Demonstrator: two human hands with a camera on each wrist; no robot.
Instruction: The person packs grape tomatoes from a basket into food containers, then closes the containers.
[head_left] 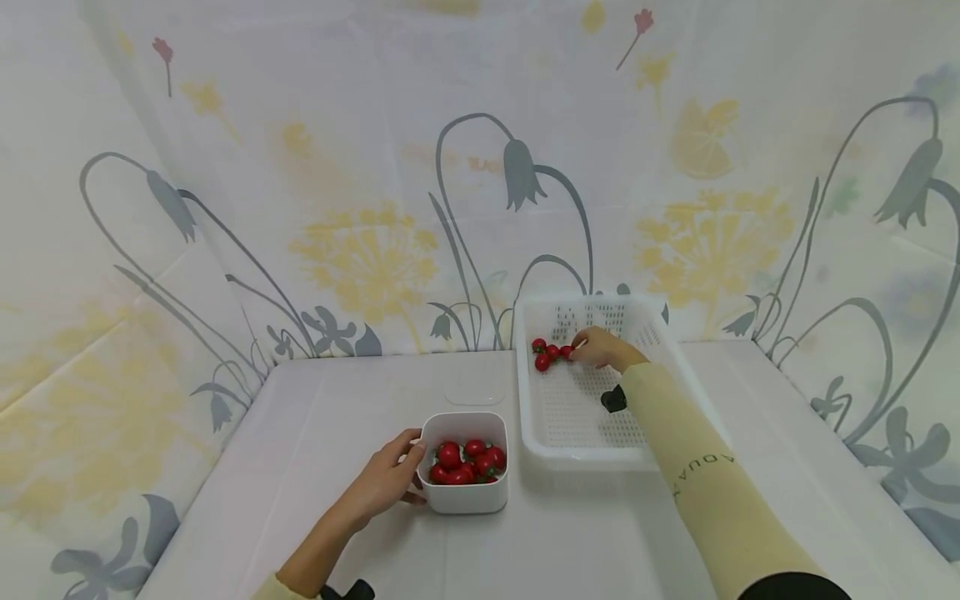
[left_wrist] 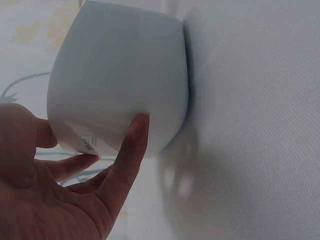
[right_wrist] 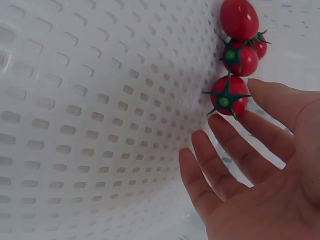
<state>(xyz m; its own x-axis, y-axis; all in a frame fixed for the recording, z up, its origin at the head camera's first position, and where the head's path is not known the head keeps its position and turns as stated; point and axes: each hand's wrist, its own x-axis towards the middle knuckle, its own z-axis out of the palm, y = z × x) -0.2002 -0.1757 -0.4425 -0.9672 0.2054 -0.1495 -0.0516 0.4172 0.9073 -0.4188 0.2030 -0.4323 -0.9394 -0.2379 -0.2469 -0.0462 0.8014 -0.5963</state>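
Small red tomatoes with green stems lie in a white perforated basket point(head_left: 543, 454). My right hand point(head_left: 597, 348) reaches into it, its thumb and fingertips right at the nearest tomato point(right_wrist: 230, 95), with the fingers extended and spread. Just beyond sit several more tomatoes point(right_wrist: 240, 20), grouped together. To the left of the basket stands a white square box point(head_left: 468, 500), holding several red tomatoes point(head_left: 459, 477). Against the box's left side rests my left hand point(head_left: 386, 475); in the left wrist view its extended fingers point(left_wrist: 131, 150) touch the smooth outer wall.
Both containers stand on a white tabletop point(head_left: 337, 417), the basket farther back and right. A flower-printed cloth point(head_left: 360, 167) rises behind and at both sides. The basket's raised rim point(head_left: 585, 457) lies beneath my right forearm point(head_left: 697, 467).
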